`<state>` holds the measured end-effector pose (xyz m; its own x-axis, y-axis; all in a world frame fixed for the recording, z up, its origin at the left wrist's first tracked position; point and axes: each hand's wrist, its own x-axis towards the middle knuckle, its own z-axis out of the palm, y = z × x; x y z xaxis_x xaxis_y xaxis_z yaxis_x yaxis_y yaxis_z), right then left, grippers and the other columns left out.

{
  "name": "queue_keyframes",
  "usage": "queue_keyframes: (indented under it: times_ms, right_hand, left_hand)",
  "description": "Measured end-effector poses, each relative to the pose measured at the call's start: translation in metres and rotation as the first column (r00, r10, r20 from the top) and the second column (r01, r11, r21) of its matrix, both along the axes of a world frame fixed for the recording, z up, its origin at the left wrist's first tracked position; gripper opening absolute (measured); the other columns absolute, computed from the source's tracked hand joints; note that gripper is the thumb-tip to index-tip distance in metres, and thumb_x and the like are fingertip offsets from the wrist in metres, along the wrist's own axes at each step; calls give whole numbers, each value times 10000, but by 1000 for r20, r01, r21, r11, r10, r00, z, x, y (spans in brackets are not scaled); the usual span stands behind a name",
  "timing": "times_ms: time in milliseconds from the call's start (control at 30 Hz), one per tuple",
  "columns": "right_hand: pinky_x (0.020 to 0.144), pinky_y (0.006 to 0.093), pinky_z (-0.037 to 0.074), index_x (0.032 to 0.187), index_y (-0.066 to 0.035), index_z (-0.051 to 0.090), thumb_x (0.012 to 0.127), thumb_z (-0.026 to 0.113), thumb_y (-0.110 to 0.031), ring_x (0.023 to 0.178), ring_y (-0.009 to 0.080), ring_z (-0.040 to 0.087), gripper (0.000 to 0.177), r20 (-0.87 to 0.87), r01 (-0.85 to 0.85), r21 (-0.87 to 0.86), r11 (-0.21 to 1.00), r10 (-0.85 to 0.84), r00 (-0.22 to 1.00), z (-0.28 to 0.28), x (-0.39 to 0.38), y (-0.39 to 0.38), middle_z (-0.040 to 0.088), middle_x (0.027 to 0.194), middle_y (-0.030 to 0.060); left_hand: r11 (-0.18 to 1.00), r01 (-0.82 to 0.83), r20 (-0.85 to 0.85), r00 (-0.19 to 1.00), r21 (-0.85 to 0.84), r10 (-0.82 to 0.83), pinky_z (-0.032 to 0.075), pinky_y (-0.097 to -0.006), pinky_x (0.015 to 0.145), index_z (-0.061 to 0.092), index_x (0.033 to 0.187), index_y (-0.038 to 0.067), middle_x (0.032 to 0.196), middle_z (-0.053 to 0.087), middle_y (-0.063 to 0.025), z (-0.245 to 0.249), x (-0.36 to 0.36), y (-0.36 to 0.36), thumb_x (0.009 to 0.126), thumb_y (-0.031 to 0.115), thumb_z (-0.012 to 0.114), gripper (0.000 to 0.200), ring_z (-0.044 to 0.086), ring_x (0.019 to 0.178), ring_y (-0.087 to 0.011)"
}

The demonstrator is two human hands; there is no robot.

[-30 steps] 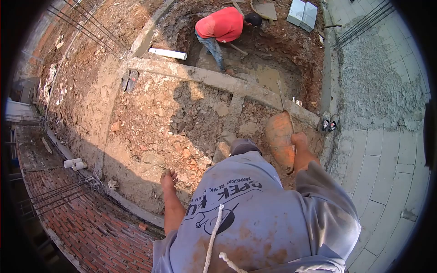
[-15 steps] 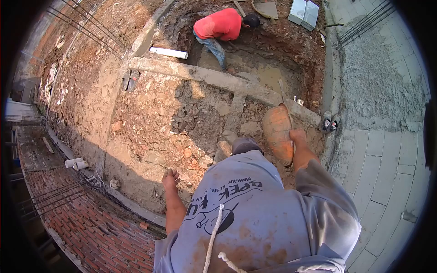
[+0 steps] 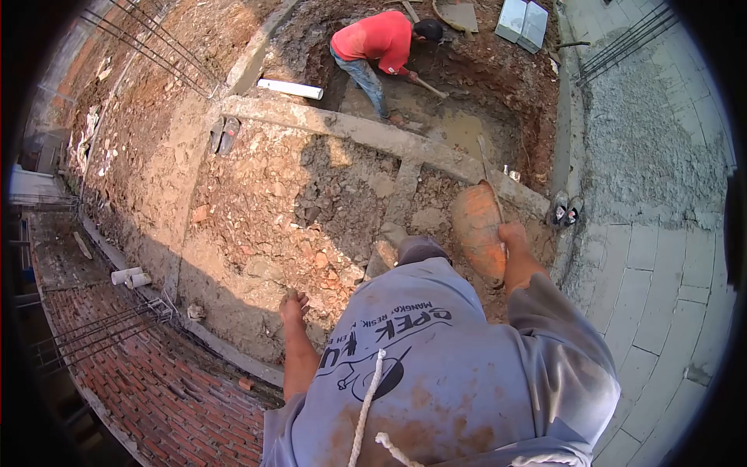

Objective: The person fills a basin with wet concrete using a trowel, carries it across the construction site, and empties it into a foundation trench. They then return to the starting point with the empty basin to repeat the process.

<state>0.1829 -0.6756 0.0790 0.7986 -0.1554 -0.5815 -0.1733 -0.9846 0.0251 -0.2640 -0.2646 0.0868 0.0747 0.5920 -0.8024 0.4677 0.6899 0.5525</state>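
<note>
- One basin (image 3: 478,231), orange and mud-smeared, is held tilted at the person's right side, over the ground (image 3: 257,202), near the beam's (image 3: 366,138) right end.
- Its near side is gripped by the right hand (image 3: 511,232); the fingers are partly hidden, so the exact hold cannot be told.
- The left hand (image 3: 293,305) is loosely open, fingers half curled, with nothing seen held.
- For good handling, the rim should be grasped firmly and the basin borne clear of the beam and the leg; the free arm is best used for balance, and footing is best tested on the rubble.
- One thin rod or cord (image 3: 484,156) is seen beside the basin; whether the two are joined cannot be told.
- Counted: one co-worker (image 3: 373,47), by whom one tool (image 3: 430,87) is held in the pit (image 3: 467,128); one long pipe (image 3: 290,89); two short pipes (image 3: 129,277); two pale blocks (image 3: 521,23).
- Four shoes are counted: two at the beam's left end (image 3: 224,135), two by the paving (image 3: 638,288).
</note>
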Motion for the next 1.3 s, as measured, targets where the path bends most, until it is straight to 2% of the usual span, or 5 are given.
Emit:
queue_keyframes:
  times_ms: [133,700,933,1133,1300]
  right_hand:
    - [898,391,410,1011,61,574,754,422,-192,1047,358,515,392,23,48,54,997,-50,998,43,-11,19,551,1072,249]
    - [902,362,408,1002,51,585,762,410,-208,1064,324,512,394,73,-26,7,1000,25,997,-12,6,1,540,1111,225]
    - [921,357,396,1032,92,549,758,402,-191,1079,333,499,421,22,-105,66,992,104,994,40,-7,29,523,1121,251]
    - [947,348,376,1067,100,527,779,368,-194,1114,319,475,441,-25,-35,41,999,36,999,20,-2,20,478,1184,256]
    - [856,389,439,1018,34,573,737,437,-196,989,332,560,388,50,-62,8,998,62,997,2,2,7,574,1053,221]
  left_hand:
    - [1000,6,-6,1000,18,-6,466,-361,725,394,1212,-5,1074,550,-133,4,7,2,885,300,447,450,568,906,-225]
    - [999,-28,16,999,19,28,474,-343,667,409,1194,-25,1039,555,-139,-6,0,-3,883,296,456,449,573,888,-238]
    - [998,-59,26,998,3,59,482,-342,652,406,1205,17,1003,587,-119,-16,-6,-2,875,278,497,431,593,826,-209]
    - [998,-64,14,998,3,64,478,-337,638,408,1202,15,996,588,-123,-13,-5,-1,871,263,507,426,595,817,-209]
    - [998,-66,25,998,6,66,475,-327,623,417,1195,12,949,590,-107,-8,0,-4,867,250,516,417,590,773,-194]
